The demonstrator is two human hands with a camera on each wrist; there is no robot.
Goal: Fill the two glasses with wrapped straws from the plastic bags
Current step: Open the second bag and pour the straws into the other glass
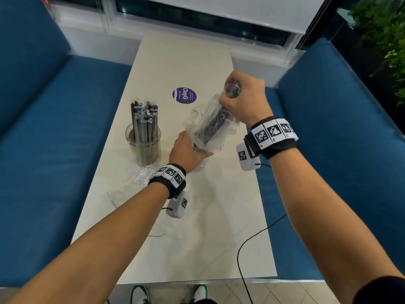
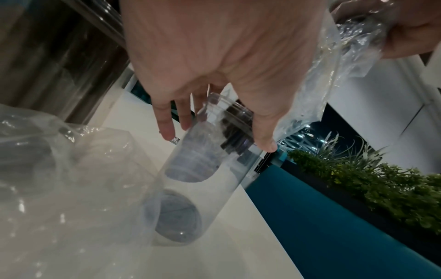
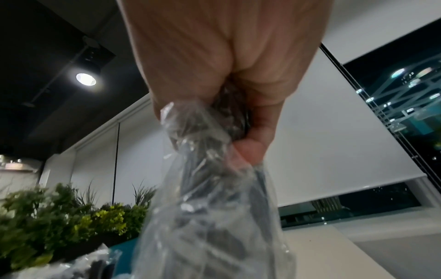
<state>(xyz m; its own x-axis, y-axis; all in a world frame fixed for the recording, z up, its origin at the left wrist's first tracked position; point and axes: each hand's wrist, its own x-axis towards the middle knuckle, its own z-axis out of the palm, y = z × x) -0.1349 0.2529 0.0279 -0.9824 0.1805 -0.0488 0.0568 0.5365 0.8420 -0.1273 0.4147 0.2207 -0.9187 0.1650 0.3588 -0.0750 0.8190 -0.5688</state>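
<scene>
The right hand [image 1: 245, 95] was clenched around the top of a clear plastic bag [image 1: 210, 126] with a bundle of dark wrapped straws [image 1: 215, 121] inside it, held tilted above the white desk [image 1: 186, 249]. In the right wrist view the fingers [image 3: 250, 151] squeezed the bunched plastic tightly over the straw ends. The left hand [image 1: 186, 152] gripped the rim of an empty clear glass [image 2: 205, 179], thumb on one side and fingers on the other, the glass leaning and its base on the desk. The lower end of the bag met the glass's mouth, with dark straw ends showing just inside the rim. To the left stood a second glass [image 1: 143, 143], upright and packed with wrapped straws [image 1: 143, 119] that rose well above its rim. A crumpled empty plastic bag [image 1: 133, 181] lay on the desk beside the left wrist. A round purple sticker [image 1: 184, 95] sat farther back on the desk.
</scene>
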